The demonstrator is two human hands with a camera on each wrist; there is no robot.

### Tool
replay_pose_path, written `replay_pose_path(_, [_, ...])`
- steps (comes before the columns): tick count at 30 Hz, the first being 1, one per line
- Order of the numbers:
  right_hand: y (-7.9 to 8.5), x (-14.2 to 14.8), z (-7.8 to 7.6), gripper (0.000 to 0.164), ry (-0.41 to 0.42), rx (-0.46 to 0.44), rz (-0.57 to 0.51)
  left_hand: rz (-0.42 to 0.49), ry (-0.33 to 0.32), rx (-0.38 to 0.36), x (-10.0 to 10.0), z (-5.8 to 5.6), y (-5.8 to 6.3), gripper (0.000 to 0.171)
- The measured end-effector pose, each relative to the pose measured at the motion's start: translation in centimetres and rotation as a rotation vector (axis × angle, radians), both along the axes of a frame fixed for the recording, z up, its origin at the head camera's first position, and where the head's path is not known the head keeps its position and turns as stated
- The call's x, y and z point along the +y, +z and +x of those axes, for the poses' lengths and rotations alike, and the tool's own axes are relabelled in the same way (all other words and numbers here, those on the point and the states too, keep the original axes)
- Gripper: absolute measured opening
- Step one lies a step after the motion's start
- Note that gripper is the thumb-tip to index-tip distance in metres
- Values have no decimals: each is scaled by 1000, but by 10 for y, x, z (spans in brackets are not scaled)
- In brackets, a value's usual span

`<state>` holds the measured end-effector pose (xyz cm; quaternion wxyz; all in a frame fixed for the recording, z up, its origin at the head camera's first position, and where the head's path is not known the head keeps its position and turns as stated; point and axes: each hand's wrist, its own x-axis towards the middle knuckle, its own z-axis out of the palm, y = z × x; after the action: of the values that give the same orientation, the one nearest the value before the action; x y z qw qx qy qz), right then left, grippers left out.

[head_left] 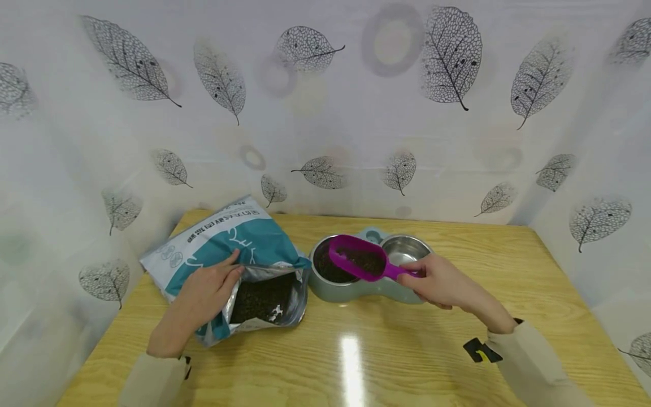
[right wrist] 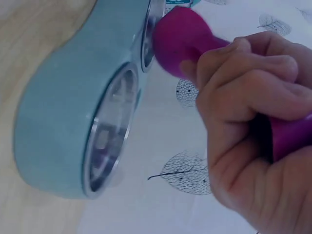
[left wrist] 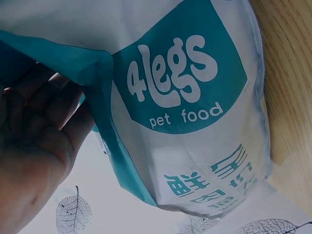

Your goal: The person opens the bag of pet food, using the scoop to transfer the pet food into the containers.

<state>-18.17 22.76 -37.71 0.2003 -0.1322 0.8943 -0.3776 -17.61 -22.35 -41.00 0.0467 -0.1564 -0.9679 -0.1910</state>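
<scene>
My right hand (head_left: 432, 280) grips the handle of a magenta scoop (head_left: 390, 272), its fingers wrapped round it in the right wrist view. Dark kibble lies in the scoop, which is above the left bowl (head_left: 330, 257) of a pale blue-green double feeder. That bowl also has dark kibble in it. The right metal bowl (head_left: 407, 249) shows a shiny bottom. My left hand (head_left: 205, 291) holds the upper edge of an open pet food bag (head_left: 264, 234), which lies on its side with kibble inside. In the left wrist view, the fingers are partly hidden by the bag's teal edge.
A wooden table (head_left: 407, 350) carries everything, with a bright reflection near its front middle. A pale curtain (head_left: 325, 113) with a leaf print stands behind and along both sides. The bag's mouth lies right beside the feeder (head_left: 373, 289).
</scene>
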Motion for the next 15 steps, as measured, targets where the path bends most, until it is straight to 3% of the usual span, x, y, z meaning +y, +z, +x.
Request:
replay_pose_path(3, [6,-9,-9,22,21,116,103,-1,1,-9,0,0,1,45])
replay_pose_path(9, [17,-28,-22,36,117,389,266,0,2,-21,0,0,0,45])
replay_pose_path(15, [24,-40,-22,37,138,429,353,2,-1,2,-1,0,0,44])
